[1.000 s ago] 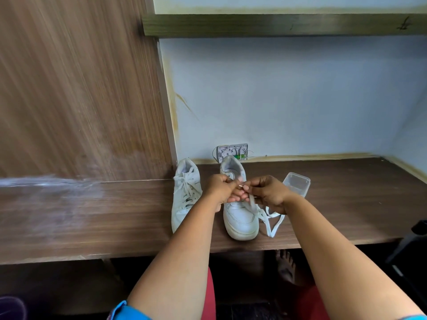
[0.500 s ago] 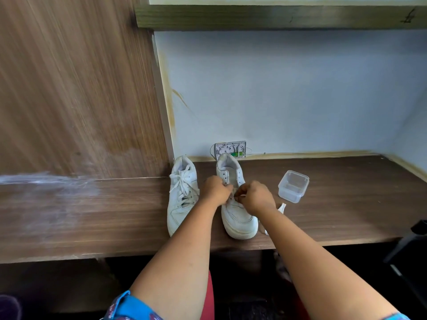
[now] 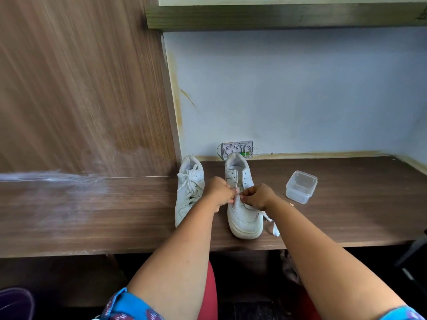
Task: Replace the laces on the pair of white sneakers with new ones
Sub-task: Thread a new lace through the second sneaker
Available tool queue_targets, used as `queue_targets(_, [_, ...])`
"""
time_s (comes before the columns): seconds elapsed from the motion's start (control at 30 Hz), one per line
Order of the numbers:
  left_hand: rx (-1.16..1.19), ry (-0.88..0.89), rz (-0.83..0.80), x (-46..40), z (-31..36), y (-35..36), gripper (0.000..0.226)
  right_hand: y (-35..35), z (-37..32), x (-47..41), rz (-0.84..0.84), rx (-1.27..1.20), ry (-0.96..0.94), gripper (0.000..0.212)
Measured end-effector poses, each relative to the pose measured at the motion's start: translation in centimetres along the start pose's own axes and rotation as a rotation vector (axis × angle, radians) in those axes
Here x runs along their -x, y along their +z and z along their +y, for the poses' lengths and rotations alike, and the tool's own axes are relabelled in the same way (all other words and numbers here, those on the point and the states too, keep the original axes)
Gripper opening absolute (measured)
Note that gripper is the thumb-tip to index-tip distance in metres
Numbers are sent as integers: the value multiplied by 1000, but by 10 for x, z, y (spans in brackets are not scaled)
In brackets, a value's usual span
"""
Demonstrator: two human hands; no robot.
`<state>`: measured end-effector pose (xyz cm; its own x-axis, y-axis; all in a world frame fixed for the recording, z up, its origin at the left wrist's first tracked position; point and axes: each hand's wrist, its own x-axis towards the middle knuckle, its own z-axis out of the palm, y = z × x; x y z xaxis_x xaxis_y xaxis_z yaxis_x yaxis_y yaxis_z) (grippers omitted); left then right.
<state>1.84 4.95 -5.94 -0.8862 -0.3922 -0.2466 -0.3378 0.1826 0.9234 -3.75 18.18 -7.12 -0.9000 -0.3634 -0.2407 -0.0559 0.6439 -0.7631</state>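
Two white sneakers stand side by side on the brown surface, heels toward the wall. The left sneaker is laced. Over the right sneaker, both hands work at the eyelets: the left hand and right hand each have a grip clenched, pinching the white lace, whose loose end trails near the front edge. A clear plastic container sits apart to the right, with open room beyond.

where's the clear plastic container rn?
Head view, right side: the clear plastic container sits on the wooden desk, just right of the right sneaker and beyond the right hand.
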Motion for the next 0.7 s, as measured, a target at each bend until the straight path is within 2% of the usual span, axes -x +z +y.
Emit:
queue_targets(0.07, [-56, 22, -41, 2, -1, -2, 10, 2, 4, -2, 19, 11, -2, 10])
queue_targets(0.13, [-182, 61, 4, 6, 3, 0, 11, 1, 9, -2, -9, -101, -4, 6])
queue_targets(0.2, [-385, 145, 74, 8, 8, 4, 10, -1, 12, 0, -56, -181, -11, 15])
queue_targets(0.3, [-700, 220, 117, 15, 15, 9, 15, -2, 12, 0, -71, -100, -48, 7])
queue_targets(0.4, [-880, 139, 71, 27, 29, -11, 18, -3, 12, -2, -39, 71, -89, 2])
queue_targets(0.53, [-1291, -116, -204, 37, 39, -64, 39, -7, 9, 4, -8, 224, -136, 18])
queue_targets(0.6, [-1316, 2, -269, 37, 35, -61, 37, -6, 9, 5, 15, 241, -152, 18])
queue_targets(0.7, [-1033, 167, -226, 41, 29, -27, 46, -7, 7, 7, 25, 207, -165, 18])
